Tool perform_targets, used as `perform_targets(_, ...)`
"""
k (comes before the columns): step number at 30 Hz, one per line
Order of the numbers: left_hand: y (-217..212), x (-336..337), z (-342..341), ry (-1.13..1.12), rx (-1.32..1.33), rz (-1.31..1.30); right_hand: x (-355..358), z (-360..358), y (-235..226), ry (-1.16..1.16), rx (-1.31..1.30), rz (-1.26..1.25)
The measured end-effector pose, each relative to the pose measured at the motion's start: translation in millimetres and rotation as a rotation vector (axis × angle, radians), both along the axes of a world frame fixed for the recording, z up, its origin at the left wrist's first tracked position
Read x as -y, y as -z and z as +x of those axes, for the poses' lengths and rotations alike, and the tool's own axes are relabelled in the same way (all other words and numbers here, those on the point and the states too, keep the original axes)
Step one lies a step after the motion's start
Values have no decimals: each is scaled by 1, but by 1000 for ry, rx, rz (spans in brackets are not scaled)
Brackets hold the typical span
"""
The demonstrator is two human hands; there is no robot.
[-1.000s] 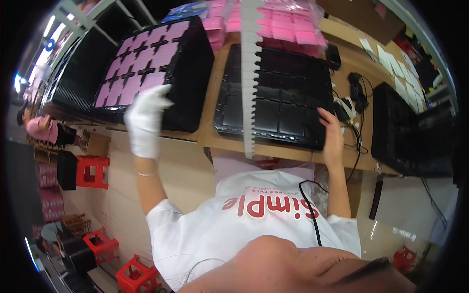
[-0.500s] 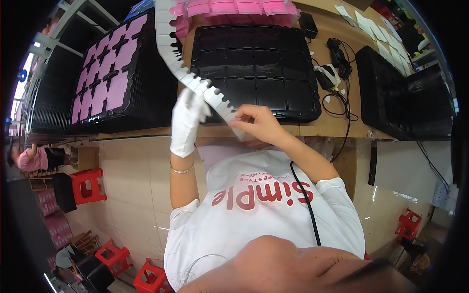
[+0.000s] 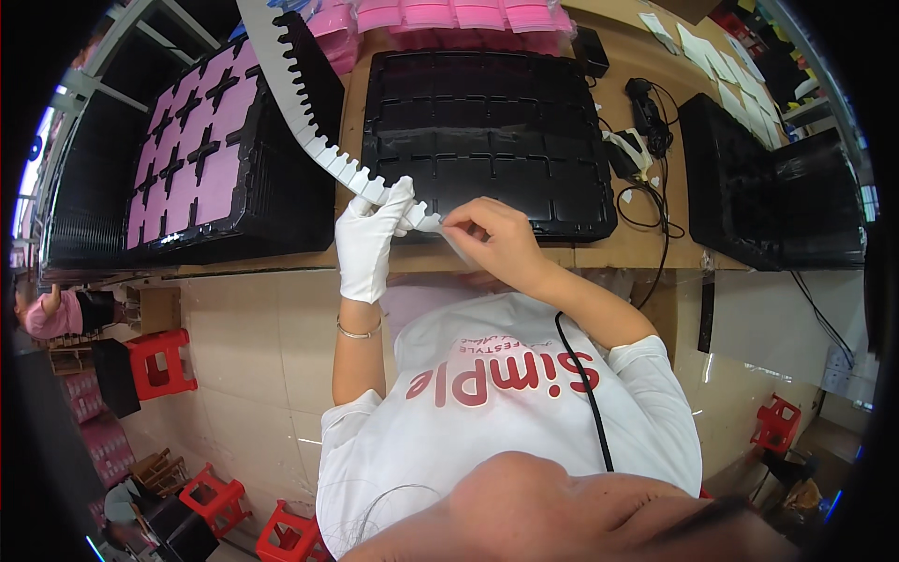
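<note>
We pinch the strip's (image 3: 309, 122) near end between gloved left hand (image 3: 367, 239) and bare right hand (image 3: 496, 234), its length running up-left from the tray (image 3: 487, 122).

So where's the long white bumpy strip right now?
The white strip is in the upper left-middle of the head view, curving down between the pink-filled tray and the empty black tray, its lower end pinched by the gloved left hand and bare right hand.

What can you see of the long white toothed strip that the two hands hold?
The white strip is long, thin and flexible-looking, perhaps plastic, with square notches along one edge. It curves from the picture's top edge, over the workbench, down to the hands. The gloved left hand grips it near its lower end; the bare right hand pinches the tip.
</note>
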State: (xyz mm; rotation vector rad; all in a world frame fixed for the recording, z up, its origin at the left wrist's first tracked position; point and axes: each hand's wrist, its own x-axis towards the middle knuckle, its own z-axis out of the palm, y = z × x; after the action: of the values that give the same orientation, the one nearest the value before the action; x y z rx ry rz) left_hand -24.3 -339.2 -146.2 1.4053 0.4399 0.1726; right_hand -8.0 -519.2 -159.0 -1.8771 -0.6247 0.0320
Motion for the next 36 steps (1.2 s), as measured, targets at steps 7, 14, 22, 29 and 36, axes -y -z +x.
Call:
perform_targets(7,15,-26,14,-169,6,56,-14,42,-16,-260,705,-12)
perform_targets(14,3,-28,22,-38,-66,55,-80,265,19,-88,187,-236)
perform_targets(22,1,-33,22,53,-109,84,-105,309,24,-74,245,-692)
perform_targets(29,4,-32,24,51,-121,76,-105,317,32,-21,253,-680)
perform_targets(36,9,-37,23,58,-122,82,-110,308,40,137,264,-671)
